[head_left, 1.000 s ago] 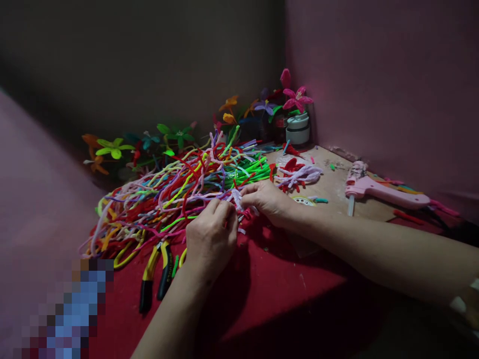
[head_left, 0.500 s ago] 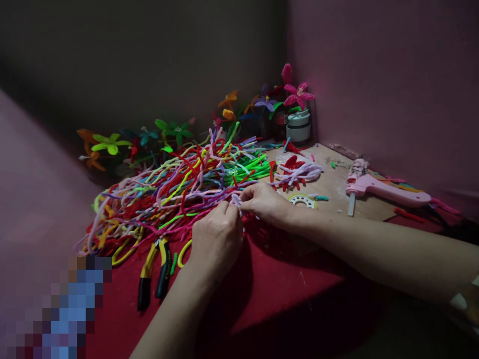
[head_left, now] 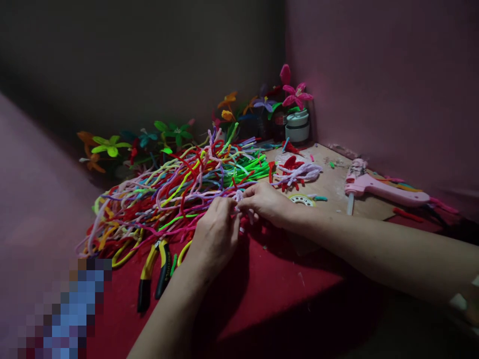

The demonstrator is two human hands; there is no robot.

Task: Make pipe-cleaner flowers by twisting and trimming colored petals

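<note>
Between my two hands is a small pale lilac pipe cleaner piece [head_left: 238, 195], bent into loops. My left hand [head_left: 217, 229] is closed with thumb and fingers pinched on its left side. From the right, my right hand [head_left: 267, 202] pinches the same piece, the fingertips of both hands almost meeting. Part of the piece hangs below the fingers, and much of it is hidden by them. Just behind my hands lies a large heap of pipe cleaners [head_left: 175, 184] in many colours. A bundle of lilac loops [head_left: 301, 173] rests beyond my right hand.
Yellow-and-black pliers [head_left: 163, 264] lie left of my left forearm, near yellow scissor handles [head_left: 129, 252]. A tape roll [head_left: 301, 200] sits by my right wrist. A pink glue gun [head_left: 389, 189] lies at right on a board [head_left: 337, 174]. Pipe cleaner flowers [head_left: 298, 95] and a cup [head_left: 297, 127] stand behind.
My left hand has turned slightly and moved a little left and its fingers have shifted on the lilac piece. More of the piece shows below my right fingertips.
</note>
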